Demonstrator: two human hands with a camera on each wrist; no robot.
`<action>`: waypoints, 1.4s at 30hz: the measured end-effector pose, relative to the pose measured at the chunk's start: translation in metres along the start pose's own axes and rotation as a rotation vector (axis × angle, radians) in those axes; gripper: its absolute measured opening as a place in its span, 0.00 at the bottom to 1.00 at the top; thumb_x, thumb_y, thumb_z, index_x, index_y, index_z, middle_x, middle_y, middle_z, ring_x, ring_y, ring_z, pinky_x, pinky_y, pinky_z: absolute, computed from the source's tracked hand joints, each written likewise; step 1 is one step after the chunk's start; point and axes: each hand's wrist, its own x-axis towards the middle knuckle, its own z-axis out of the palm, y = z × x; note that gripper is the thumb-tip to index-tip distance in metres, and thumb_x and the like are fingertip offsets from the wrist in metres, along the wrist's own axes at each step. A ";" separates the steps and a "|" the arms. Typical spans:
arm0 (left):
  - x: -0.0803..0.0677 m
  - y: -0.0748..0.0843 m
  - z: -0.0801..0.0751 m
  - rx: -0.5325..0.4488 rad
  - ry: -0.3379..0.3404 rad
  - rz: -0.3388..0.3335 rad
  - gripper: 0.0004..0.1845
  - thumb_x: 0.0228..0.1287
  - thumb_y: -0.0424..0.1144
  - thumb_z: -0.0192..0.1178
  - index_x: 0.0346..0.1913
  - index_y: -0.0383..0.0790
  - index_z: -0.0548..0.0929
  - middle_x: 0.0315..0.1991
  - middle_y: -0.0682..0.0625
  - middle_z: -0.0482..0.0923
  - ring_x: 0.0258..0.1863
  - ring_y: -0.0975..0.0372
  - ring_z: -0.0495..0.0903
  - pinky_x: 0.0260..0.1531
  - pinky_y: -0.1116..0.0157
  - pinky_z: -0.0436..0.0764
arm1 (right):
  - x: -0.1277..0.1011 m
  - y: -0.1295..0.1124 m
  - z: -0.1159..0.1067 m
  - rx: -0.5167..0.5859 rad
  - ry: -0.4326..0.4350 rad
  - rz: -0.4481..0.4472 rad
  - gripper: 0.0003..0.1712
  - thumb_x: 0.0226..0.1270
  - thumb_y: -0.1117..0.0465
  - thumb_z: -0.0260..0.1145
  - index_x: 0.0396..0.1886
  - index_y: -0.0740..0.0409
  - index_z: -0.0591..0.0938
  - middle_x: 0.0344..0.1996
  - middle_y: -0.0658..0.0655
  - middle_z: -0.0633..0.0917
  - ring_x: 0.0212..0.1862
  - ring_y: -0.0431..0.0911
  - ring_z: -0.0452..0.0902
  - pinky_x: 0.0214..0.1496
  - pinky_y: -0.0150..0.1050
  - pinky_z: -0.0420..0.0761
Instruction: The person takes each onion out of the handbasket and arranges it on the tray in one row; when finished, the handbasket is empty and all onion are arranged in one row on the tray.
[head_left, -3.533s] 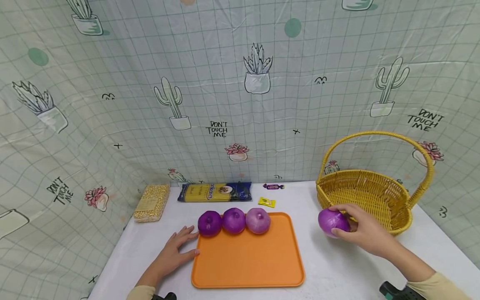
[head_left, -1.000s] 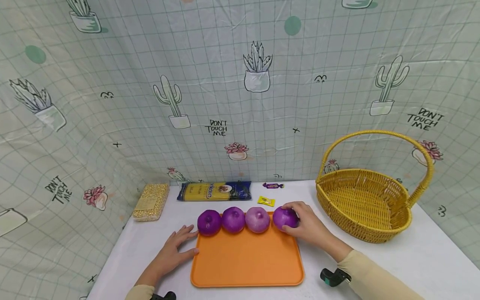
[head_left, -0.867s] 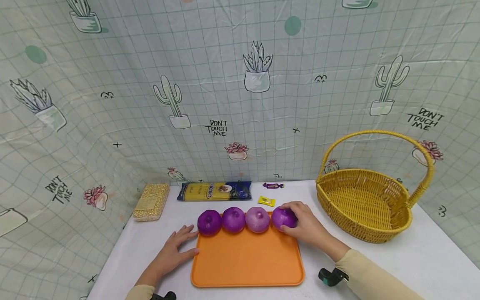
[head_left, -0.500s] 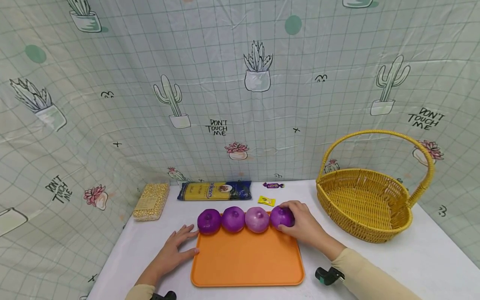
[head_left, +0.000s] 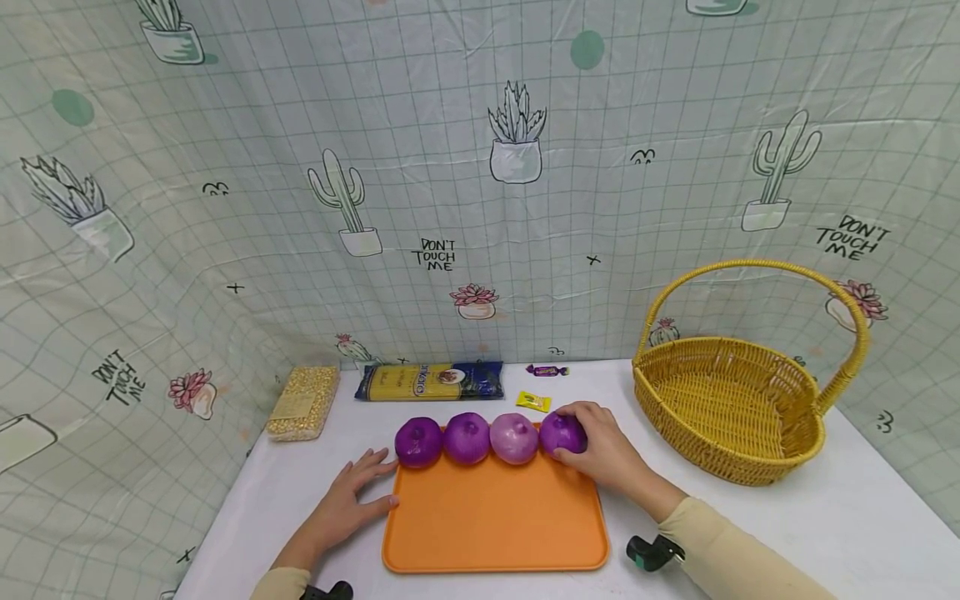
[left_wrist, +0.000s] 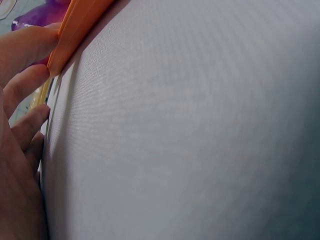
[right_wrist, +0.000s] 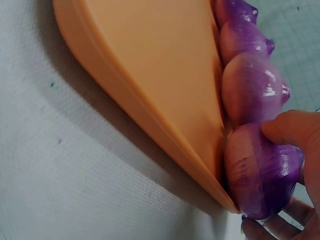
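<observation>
A: From the head camera, where does the onion [head_left: 561,433] lie relative to the tray [head_left: 495,521]?

B: At the tray's far right corner, last in a row of four along the far edge, touching the paler onion [head_left: 514,438] on its left. The right hand [head_left: 611,454] sits on its right side, fingers curled over the top and clamped round it. So the onion lies to the left of the palm, toward the tray's middle.

A: And the left hand [head_left: 347,500]?

B: Flat on the table [head_left: 825,517] at the tray's left edge, fingers straight and apart, tips against the rim. It is well away from that onion; the right hand is the nearer one by far (the basket [head_left: 731,400] stands off to the tray's right).

A: Left wrist camera?

B: Only the fingers [left_wrist: 22,60] laid against the tray's orange rim [left_wrist: 75,30], holding nothing.

A: Right wrist camera?

B: The onion [right_wrist: 260,170] rests at the tray's corner [right_wrist: 150,100], a fingertip [right_wrist: 290,130] pressed on its top, other fingers under its outer side. Whether it sits fully on the tray floor I cannot tell.
</observation>
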 end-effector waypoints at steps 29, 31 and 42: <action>0.001 -0.001 -0.003 0.000 -0.011 -0.005 0.32 0.61 0.49 0.73 0.66 0.40 0.80 0.75 0.38 0.65 0.79 0.41 0.49 0.77 0.39 0.38 | -0.026 0.023 -0.014 0.016 0.078 0.023 0.36 0.59 0.58 0.77 0.66 0.59 0.75 0.64 0.65 0.75 0.60 0.59 0.74 0.56 0.54 0.83; 0.001 -0.003 -0.003 -0.003 -0.009 -0.006 0.32 0.61 0.49 0.73 0.66 0.40 0.80 0.75 0.38 0.65 0.79 0.41 0.50 0.77 0.39 0.38 | -0.030 0.026 -0.016 0.016 0.079 0.023 0.35 0.60 0.59 0.76 0.66 0.60 0.75 0.64 0.65 0.75 0.60 0.59 0.75 0.55 0.54 0.83; -0.001 -0.006 -0.006 -0.027 -0.008 0.025 0.27 0.63 0.47 0.71 0.64 0.43 0.81 0.72 0.37 0.68 0.78 0.40 0.50 0.76 0.38 0.37 | -0.059 0.036 -0.036 -0.029 0.039 0.028 0.31 0.62 0.59 0.75 0.64 0.59 0.77 0.61 0.63 0.78 0.53 0.56 0.80 0.50 0.50 0.84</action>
